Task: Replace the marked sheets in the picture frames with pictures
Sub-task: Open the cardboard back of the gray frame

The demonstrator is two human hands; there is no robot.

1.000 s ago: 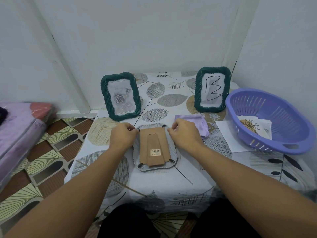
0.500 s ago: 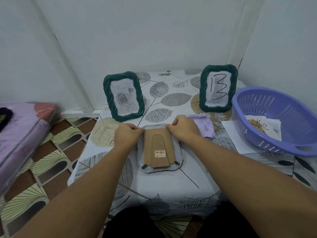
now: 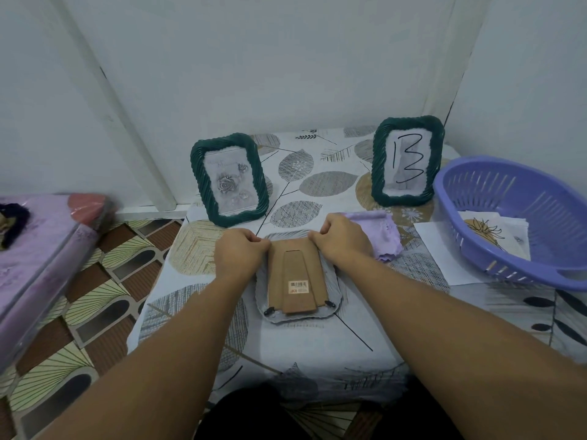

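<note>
Far left on counter (image 3: pixel 317 344): green frame (image 3: pixel 229 179), rose picture shown, upright | centre near: grey frame (image 3: pixel 298 277) laid face down, brown backing up | left hand (image 3: pixel 239 254) and right hand (image 3: pixel 343 241) curled, far corners pinched | far right: green frame marked 13 (image 3: pixel 408 161), upright | right edge: purple basket (image 3: pixel 521 217), pictures inside

"13" handwritten on sheet (image 3: pixel 407 166) in right green frame (image 3: pixel 378 173).
</note>
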